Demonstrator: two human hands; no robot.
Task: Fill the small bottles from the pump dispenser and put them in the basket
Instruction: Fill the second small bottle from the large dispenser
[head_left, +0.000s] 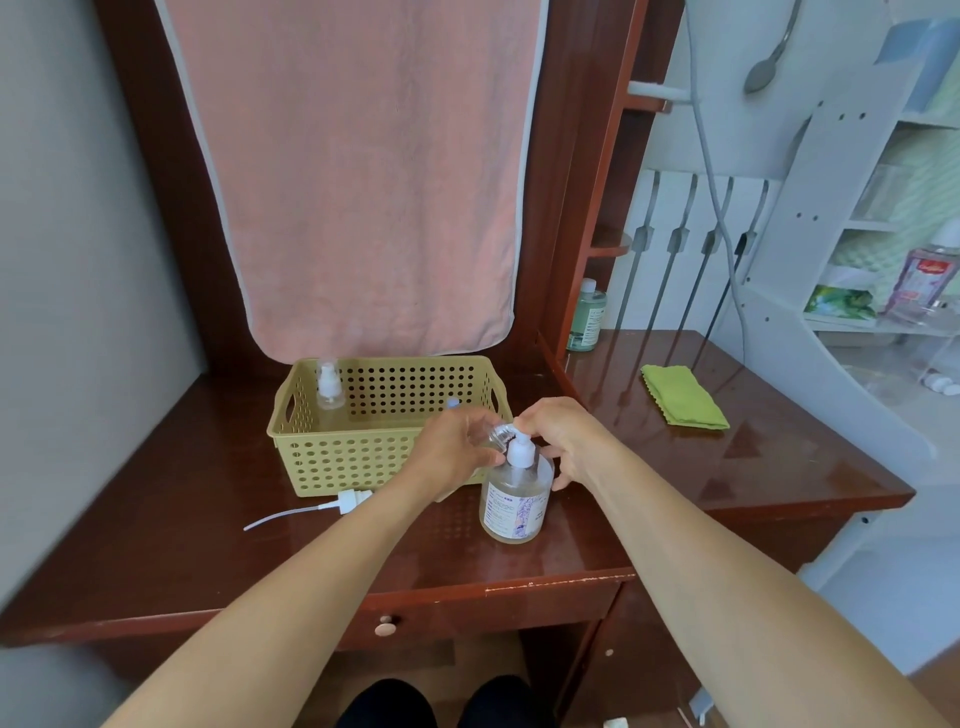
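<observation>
A clear pump dispenser (515, 499) with a white pump head stands on the brown desk, just right of the yellow perforated basket (332, 457). My left hand (457, 447) grips a small clear bottle (494, 435), tilted with its mouth at the pump's nozzle. My right hand (558, 434) rests on top of the pump head, fingers curled over it. A small spray bottle (329, 387) stands upright in the basket's back left corner. A loose white spray cap with its tube (332, 505) lies on the desk in front of the basket.
A folded green cloth (683, 396) lies on the right part of the desk. A green bottle (587, 322) stands at the back by the wooden shelf post. A pink towel (358, 171) hangs behind the basket. White shelves with bottles stand at the far right.
</observation>
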